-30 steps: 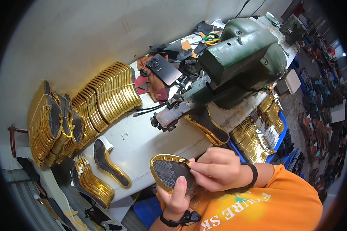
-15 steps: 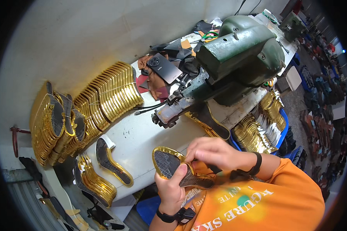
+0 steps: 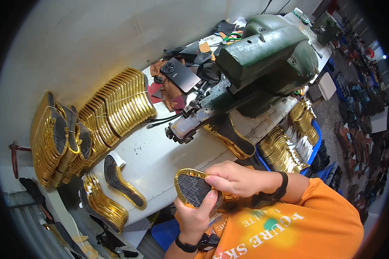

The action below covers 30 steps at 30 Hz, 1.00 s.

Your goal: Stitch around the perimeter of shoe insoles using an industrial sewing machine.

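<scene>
Close to my body, above the table's near edge, I hold a shoe insole (image 3: 189, 189) with a dark grey, lined face and a shiny gold rim. My left hand (image 3: 195, 218) grips it from below, the thumb pressed on the dark face. With thumb and curled fingers, my right hand (image 3: 234, 179) pinches its rim on the right side. The insole's narrower part is mostly hidden behind my hands. Left of it on the table lies a single gold-edged insole (image 3: 124, 185) with a white piece at one end, beside a small stack of insoles (image 3: 103, 205).
A large green machine (image 3: 268, 64) reaches over the white table (image 3: 160, 159). Tied stacks of gold insoles (image 3: 116, 108) stand at the wall. Beneath the machine head lies another insole (image 3: 235, 138). A phone (image 3: 180, 75) rests on scraps. At right, a blue basket (image 3: 317, 134) holds more insoles.
The held insole has turned, and its narrow part is now mostly hidden. My right hand has shifted from over its middle to pinch the rim. The whole view has shifted slightly.
</scene>
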Each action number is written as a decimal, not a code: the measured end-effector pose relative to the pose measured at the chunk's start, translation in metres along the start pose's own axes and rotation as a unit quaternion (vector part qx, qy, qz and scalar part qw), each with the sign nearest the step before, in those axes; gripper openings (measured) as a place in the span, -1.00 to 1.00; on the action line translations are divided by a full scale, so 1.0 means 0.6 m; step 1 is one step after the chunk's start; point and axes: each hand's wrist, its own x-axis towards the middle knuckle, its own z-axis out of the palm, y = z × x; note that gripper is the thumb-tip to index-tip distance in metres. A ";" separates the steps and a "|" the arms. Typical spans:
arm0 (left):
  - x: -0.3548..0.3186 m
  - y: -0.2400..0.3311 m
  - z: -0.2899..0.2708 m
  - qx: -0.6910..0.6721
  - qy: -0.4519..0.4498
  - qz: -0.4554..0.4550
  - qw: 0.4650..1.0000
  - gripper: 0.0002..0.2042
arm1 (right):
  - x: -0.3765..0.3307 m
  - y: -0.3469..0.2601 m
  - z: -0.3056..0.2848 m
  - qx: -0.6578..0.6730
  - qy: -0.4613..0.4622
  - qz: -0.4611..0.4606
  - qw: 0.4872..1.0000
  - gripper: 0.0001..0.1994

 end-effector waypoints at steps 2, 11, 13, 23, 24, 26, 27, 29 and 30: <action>0.000 -0.001 0.004 0.035 0.000 0.012 0.999 -0.66 | -0.003 0.000 0.007 -0.144 0.060 -0.120 0.980 -0.64; 0.018 -0.003 0.006 -0.006 -0.049 0.023 0.999 -0.67 | -0.002 0.004 0.007 -0.202 0.140 -0.098 0.964 -0.74; 0.023 -0.019 0.006 -0.025 -0.009 0.093 0.995 -0.54 | -0.006 0.010 0.012 -0.161 0.120 -0.076 0.977 -0.75; 0.026 -0.039 -0.004 -0.279 -0.203 0.033 0.938 -0.18 | -0.027 0.048 0.015 0.244 0.096 0.021 0.965 -0.70; 0.028 -0.043 -0.006 -0.277 -0.202 0.034 0.939 -0.18 | -0.026 0.051 0.016 0.246 0.095 0.021 0.964 -0.70; 0.029 -0.046 -0.007 -0.279 -0.203 0.000 0.939 -0.18 | -0.025 0.055 0.017 0.254 0.120 0.019 0.960 -0.71; 0.032 -0.046 -0.002 -0.250 -0.196 0.018 0.948 -0.25 | -0.025 0.054 0.017 0.255 0.118 0.019 0.960 -0.71; 0.034 -0.035 0.000 -0.209 -0.188 0.040 0.959 -0.31 | -0.027 0.047 0.019 0.250 0.115 0.021 0.961 -0.71; 0.034 -0.031 0.001 -0.166 -0.181 0.063 0.967 -0.37 | -0.028 0.042 0.020 0.247 0.114 0.021 0.962 -0.70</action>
